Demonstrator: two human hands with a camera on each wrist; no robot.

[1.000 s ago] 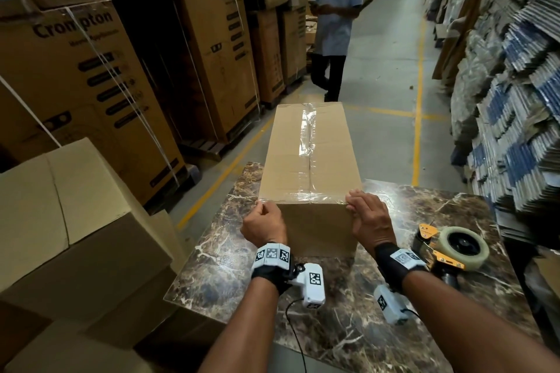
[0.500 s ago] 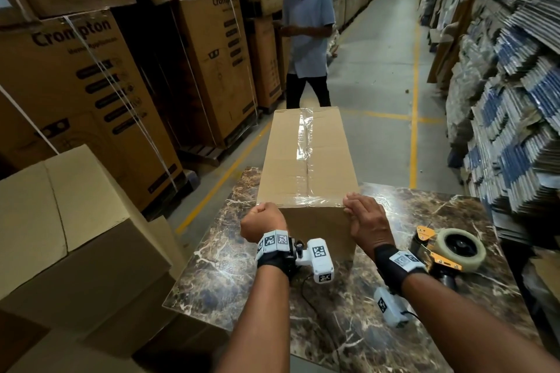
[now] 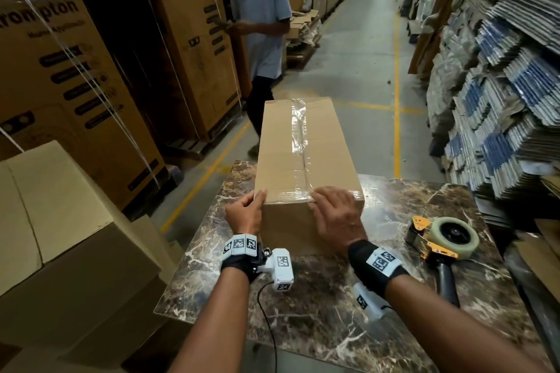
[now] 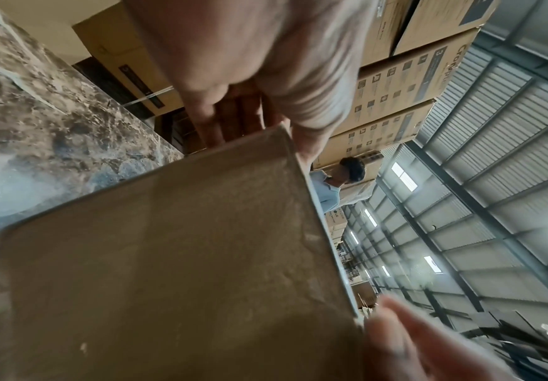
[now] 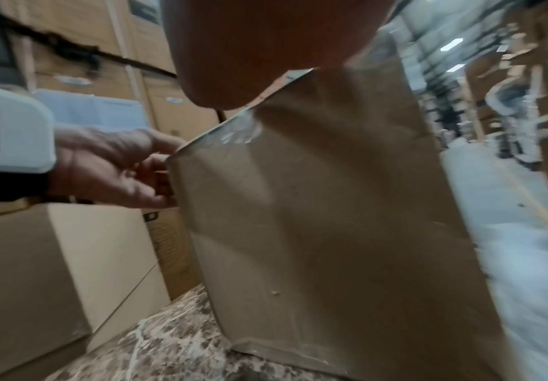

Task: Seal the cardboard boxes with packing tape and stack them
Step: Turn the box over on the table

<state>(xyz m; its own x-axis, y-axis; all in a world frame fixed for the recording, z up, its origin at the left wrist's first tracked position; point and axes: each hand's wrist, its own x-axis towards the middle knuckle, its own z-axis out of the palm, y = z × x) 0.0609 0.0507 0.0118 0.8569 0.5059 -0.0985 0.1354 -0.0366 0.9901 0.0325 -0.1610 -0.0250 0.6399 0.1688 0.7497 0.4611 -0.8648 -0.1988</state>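
Centrally, one long cardboard box [image 3: 306,166] lies on the marble table [image 3: 303,312], its long axis running straight away from the person, clear tape [image 3: 298,127] along the top seam and across the near edge. Left hand [image 3: 244,215] curls round the near-left corner; right hand [image 3: 339,218] lies flat, fingers [image 3: 331,194] spread over the near-right edge, both equally close. Tape dispenser [image 3: 445,239] sits well apart to the right, nearer the right hand.

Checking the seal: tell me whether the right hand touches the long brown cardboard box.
Touching. Head view shows the right hand pressing flat on the long brown cardboard box at its near taped edge.
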